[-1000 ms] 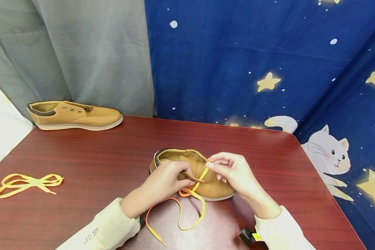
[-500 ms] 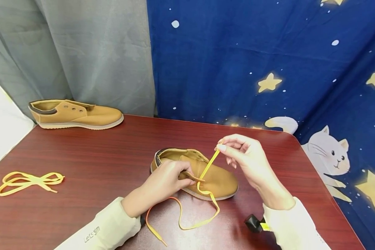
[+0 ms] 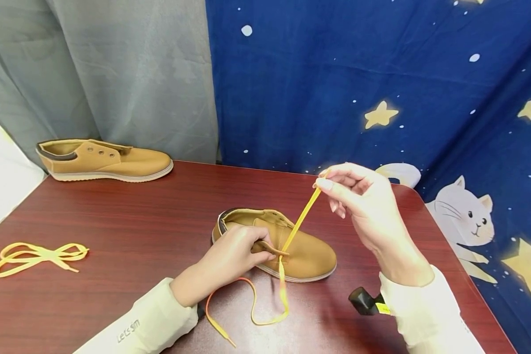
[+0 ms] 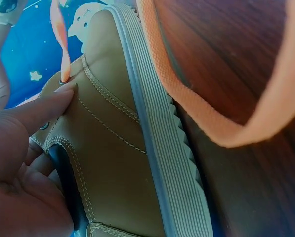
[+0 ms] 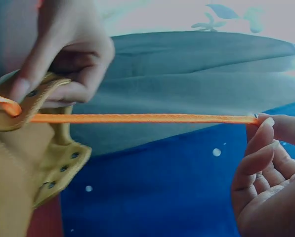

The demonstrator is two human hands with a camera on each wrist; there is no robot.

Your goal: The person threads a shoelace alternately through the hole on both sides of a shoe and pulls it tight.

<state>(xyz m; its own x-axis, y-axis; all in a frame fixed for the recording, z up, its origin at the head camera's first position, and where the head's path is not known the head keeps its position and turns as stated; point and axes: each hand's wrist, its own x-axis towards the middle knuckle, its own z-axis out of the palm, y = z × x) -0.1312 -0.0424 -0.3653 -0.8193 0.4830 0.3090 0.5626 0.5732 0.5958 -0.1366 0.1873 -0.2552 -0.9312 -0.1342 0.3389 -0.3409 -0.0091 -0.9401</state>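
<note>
A tan shoe (image 3: 311, 255) stands on the table, toe to the right. My left hand (image 3: 232, 253) pinches its near eyelet flap (image 5: 43, 101) between thumb and fingers. A yellow-orange shoelace (image 3: 302, 219) passes through an eyelet of that flap, close to the left thumb tip. Up and to the right of the shoe, my right hand (image 3: 365, 206) pinches the lace's end between thumb and index finger, and the stretch between is taut. The lace's other part (image 3: 254, 300) drops from the flap and curves over the table in front of the shoe.
A matching tan shoe (image 3: 108, 160) without a lace stands at the back left. A second yellow lace (image 3: 40, 258), looped in a bundle, lies at the left of the dark red table (image 3: 159, 221). Grey and blue curtains (image 3: 292, 88) hang right behind the table.
My right hand has moved up and to the right, drawing more lace through the eyelet; the loose loop near the flap has straightened. The left hand keeps its hold on the flap.
</note>
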